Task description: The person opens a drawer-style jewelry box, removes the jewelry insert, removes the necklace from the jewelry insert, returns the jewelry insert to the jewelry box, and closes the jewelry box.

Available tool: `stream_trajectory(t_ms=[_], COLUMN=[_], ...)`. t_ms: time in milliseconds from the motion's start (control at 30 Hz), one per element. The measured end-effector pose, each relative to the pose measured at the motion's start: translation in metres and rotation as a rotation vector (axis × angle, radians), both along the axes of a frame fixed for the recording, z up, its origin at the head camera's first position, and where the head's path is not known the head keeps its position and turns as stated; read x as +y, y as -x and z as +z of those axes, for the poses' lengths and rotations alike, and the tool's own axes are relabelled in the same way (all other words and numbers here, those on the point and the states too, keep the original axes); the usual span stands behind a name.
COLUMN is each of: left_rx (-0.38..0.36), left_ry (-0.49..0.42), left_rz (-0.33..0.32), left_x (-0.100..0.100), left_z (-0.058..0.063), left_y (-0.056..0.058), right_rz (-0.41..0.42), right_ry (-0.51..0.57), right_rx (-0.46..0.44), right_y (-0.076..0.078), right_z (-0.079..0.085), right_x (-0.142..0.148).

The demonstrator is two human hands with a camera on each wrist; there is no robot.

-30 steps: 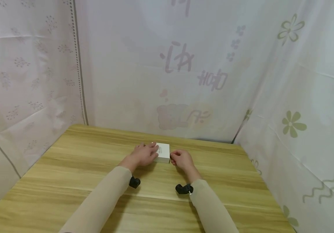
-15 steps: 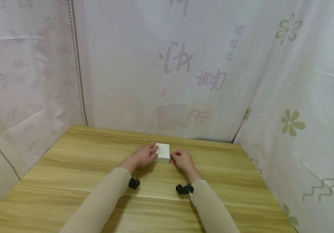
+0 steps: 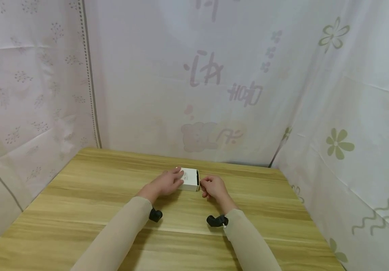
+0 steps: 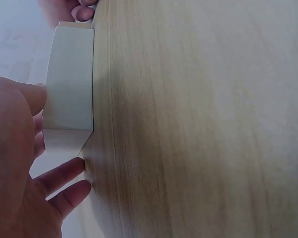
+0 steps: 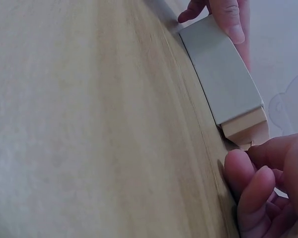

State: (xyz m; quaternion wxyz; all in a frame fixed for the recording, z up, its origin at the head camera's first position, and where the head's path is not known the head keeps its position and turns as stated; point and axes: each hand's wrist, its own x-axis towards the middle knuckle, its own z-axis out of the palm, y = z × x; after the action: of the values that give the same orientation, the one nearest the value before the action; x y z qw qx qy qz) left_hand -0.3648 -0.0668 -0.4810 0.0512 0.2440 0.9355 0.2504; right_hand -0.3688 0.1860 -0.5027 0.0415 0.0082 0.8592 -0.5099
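A small white box (image 3: 191, 176) with faint print on its lid lies flat on the wooden table. Its pale tan inner tray (image 5: 248, 127) juts a little from the sleeve's right end, and a dark gap shows there in the head view. My left hand (image 3: 167, 182) rests over the box's left end, with thumb and fingers laid along the top. Two of its lower fingers (image 4: 72, 196) extend near the table beside the left end. My right hand (image 3: 213, 187) pinches the tray's end between thumb and forefinger, the other fingers curled.
The wooden table (image 3: 79, 226) runs back to a printed white curtain (image 3: 147, 94), with more curtain on both sides. A black wrist camera (image 3: 217, 221) sits on the right wrist and another black camera (image 3: 155, 215) on the left.
The inner tray has slid slightly out of the box's right end, opening a dark gap. My right hand has shifted slightly right with it, while the left hand stays on the box.
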Motion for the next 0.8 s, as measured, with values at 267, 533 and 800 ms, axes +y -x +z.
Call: stream_trajectory(t_ms=[267, 533, 800], left_rx=[-0.007, 0.012, 0.027], left_ry=[0.013, 0.017, 0.019], left_rz=[0.005, 0.000, -0.013], left_x=[0.0002, -0.0009, -0.0012], left_z=[0.0014, 0.0012, -0.0033], left_y=[-0.0008, 0.0005, 0.0037], right_rz=[-0.009, -0.025, -0.040], right_ry=[0.040, 0.004, 0.005], right_rx=[-0.012, -0.033, -0.042], right_y=[-0.0013, 0.0012, 0.0030], right_z=[0.0017, 0.0033, -0.0001], right_x=[0.0001, 0.0005, 0.0010])
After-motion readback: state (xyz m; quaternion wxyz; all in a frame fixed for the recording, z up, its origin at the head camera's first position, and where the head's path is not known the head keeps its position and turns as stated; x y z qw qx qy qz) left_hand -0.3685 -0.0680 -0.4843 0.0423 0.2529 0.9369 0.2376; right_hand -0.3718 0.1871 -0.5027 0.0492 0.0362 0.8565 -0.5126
